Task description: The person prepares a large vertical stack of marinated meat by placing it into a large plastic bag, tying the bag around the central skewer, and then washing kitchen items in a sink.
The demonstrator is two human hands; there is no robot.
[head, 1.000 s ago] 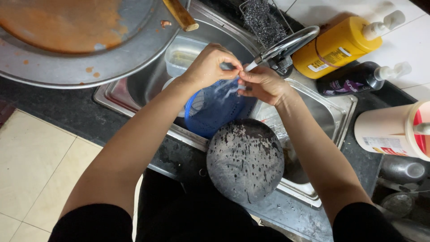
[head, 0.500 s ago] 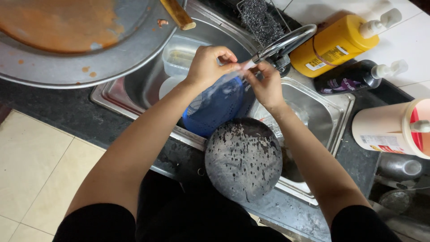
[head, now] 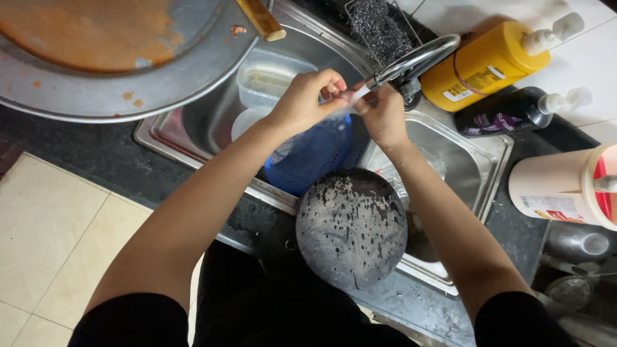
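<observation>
My left hand and my right hand meet just under the spout of the metal faucet. Both pinch a small pale object between the fingertips; I cannot tell what it is. Below the hands a blue perforated colander lies in the steel sink. A clear plastic container sits in the sink behind my left hand.
A round dark speckled pan rests on the sink's front edge. A large metal tray with orange residue lies at the upper left. A yellow pump bottle, a dark pump bottle and a white tub stand to the right. A steel scourer lies behind the faucet.
Both hands have risen from above the blue colander to the faucet spout, still pinching the pale object. The colander now shows more fully below them.
</observation>
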